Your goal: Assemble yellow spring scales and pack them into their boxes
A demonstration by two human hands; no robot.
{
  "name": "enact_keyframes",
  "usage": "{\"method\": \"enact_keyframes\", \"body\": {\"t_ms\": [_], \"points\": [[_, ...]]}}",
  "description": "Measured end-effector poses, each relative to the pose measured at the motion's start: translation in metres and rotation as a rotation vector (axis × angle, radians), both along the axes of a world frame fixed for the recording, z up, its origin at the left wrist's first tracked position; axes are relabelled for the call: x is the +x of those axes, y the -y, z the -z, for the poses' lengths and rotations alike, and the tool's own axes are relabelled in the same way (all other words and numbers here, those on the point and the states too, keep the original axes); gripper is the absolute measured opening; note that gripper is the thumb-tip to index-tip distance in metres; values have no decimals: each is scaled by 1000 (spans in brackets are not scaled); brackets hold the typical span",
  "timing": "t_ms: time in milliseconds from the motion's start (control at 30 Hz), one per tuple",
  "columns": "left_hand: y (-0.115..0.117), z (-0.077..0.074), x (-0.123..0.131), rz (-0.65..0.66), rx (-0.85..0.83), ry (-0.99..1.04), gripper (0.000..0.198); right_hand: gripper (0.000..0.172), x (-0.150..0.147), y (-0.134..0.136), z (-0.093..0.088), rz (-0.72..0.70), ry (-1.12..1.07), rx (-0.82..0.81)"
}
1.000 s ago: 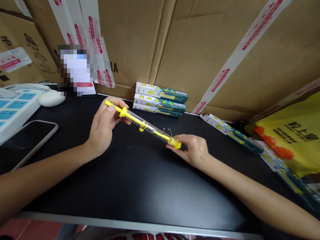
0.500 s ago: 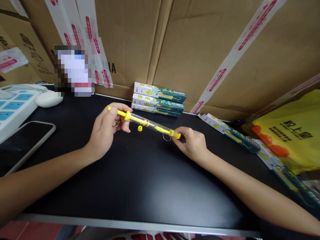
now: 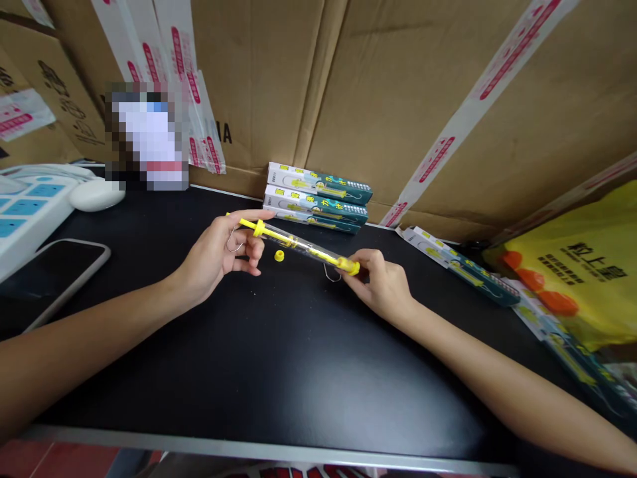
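A clear tube with yellow end pieces and yellow parts inside (image 3: 302, 245) is held slantwise above the black table. My right hand (image 3: 382, 282) pinches its right end, beside a wire hook (image 3: 332, 272). At the left end, my left hand (image 3: 216, 249) is at the thin yellow rod, with its index finger stretched along the rod and the other fingers loosely apart; its thumb is hidden. Another wire hook (image 3: 233, 240) hangs by the left fingers. A small yellow cap (image 3: 279, 255) lies on the table just below the tube.
Stacked printed boxes (image 3: 316, 197) stand at the back against cardboard. More boxes (image 3: 460, 265) and a yellow bag (image 3: 577, 265) are at the right. A power strip (image 3: 37, 206), a white mouse (image 3: 97, 194) and a phone (image 3: 54, 282) lie at the left. The table's edge (image 3: 269, 451) is in front.
The yellow rod has slid further into the tube at the left. My left fingers have loosened and spread, with the index finger now stretched out. The right hand keeps its hold.
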State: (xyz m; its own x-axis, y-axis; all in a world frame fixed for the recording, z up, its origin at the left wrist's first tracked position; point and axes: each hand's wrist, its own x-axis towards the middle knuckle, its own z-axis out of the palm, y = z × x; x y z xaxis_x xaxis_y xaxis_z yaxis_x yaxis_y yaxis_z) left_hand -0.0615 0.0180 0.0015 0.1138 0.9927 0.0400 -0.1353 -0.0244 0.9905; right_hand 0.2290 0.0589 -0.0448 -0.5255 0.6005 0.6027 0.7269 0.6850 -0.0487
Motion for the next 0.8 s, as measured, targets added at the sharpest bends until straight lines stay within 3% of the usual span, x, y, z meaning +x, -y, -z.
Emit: {"method": "enact_keyframes", "body": {"t_ms": [133, 267, 467, 633, 800], "points": [[-5, 1, -3, -26, -62, 58, 43, 26, -3, -2, -6, -44, -228, -310], [-8, 4, -3, 61, -181, 81, 35, 23, -7, -1, -14, -242, -526, -728], [-8, 10, 1, 108, -239, 140, 29, 30, -9, 0, -20, -381, -809, -1070], [-9, 17, 1, 129, -158, -87, 15, 21, -11, -2, -27, -347, -993, -1224], [-9, 21, -4, 228, 36, -456, 27, 22, -9, -6, -35, -318, -1041, -1167]]}}
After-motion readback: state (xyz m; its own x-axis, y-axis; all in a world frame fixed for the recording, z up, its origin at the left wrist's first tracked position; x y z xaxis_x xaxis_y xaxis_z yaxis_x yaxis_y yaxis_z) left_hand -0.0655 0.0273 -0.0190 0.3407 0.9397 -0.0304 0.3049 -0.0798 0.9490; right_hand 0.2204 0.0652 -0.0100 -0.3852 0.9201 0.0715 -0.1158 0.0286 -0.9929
